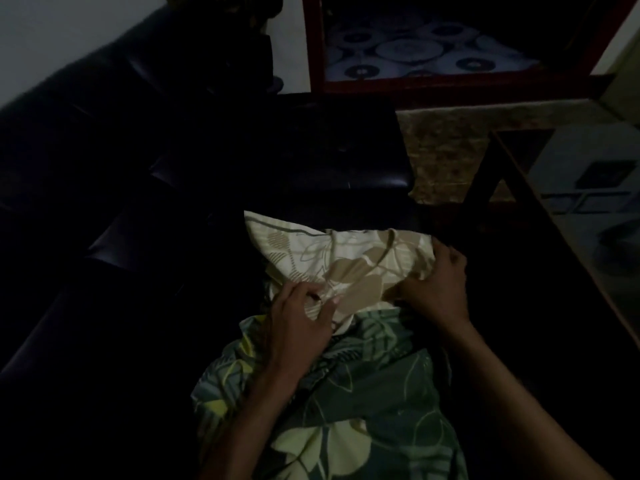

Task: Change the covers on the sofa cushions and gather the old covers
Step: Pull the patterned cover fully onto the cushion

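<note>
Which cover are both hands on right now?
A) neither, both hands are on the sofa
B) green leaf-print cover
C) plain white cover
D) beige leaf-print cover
D: the left hand and right hand both grip the beige leaf-print cover, with the green leaf-print cover lying nearer, under the forearms.

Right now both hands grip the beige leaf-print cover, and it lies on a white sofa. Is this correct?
Not quite: the head view shows a dark sofa, not a white one. The left hand and right hand do grip the beige leaf-print cover.
</note>
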The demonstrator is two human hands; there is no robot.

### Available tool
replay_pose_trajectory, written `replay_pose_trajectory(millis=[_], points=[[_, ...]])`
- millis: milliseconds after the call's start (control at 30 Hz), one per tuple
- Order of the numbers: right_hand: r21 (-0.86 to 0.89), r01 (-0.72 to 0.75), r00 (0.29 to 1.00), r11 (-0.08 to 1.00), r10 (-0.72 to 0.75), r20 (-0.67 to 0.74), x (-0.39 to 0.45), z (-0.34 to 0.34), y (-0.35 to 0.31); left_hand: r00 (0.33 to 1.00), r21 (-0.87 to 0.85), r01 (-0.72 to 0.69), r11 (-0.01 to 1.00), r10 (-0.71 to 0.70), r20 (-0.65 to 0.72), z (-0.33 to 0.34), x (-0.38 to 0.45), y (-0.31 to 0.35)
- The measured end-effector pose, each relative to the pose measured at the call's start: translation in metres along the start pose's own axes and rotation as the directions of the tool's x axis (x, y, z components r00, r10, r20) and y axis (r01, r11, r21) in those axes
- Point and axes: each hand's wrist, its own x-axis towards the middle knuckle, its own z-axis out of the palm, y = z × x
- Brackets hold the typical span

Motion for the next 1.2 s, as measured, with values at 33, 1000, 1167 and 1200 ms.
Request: replay_pose_trajectory(millis=[33,1000,1167,1200], points=[[-0.046,0.111,0.991,0.993,-0.114,-0.063,-0.005,0.006,-0.011,1.0,0.074,-0.006,0.997,0.008,-0.016,-0.008,-0.001,0.0],[0.407,0.403,0.89,0.82,-0.454,0.034,0.012,0.052,0.013,0.975,-0.384,0.219,0.897,-0.219,0.043,-0.043,0.054,-0.026],[0.32,0.487,0.86,0.813,-0.509,-0.018,0.012,0.058,-0.022,0.961,-0.371,0.271,0.888,-0.269,0.057,-0.046,0.006,-0.048],[0.244,0.537,0.83,0.808,-0.557,0.017,0.008,0.065,-0.025,0.961,-0.322,0.274,0.906,-0.272,0.053,-0.043,-0.004,-0.051]])
